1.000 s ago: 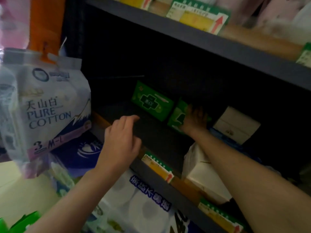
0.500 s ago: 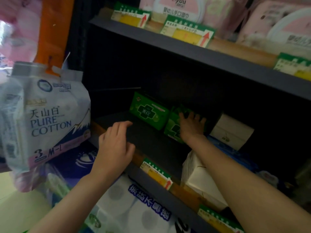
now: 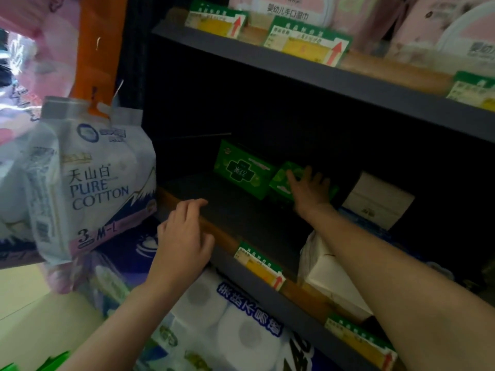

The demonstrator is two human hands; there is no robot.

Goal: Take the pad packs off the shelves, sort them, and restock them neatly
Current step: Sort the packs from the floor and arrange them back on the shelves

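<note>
Two green pad packs stand deep on the dark middle shelf (image 3: pixel 230 207). The left green pack (image 3: pixel 242 170) leans upright by itself. My right hand (image 3: pixel 308 191) reaches far in and lies with spread fingers flat against the right green pack (image 3: pixel 284 180), covering most of it. My left hand (image 3: pixel 182 236) hovers at the shelf's front edge with loosely curled fingers and holds nothing. A white box (image 3: pixel 377 202) stands just right of the green packs.
A white "Pure Cotton" pack (image 3: pixel 88 183) hangs at the left beside the shelf unit. White tissue packs (image 3: pixel 329 277) sit at the shelf front on the right. Toilet roll packs (image 3: pixel 230 325) fill the shelf below. Pink wipe packs (image 3: pixel 294 9) line the shelf above, behind price tags (image 3: pixel 305 44).
My right hand has slid slightly right across the right green pack, fingers spreading. My left hand has sunk a little toward the shelf edge. The view has tilted up.
</note>
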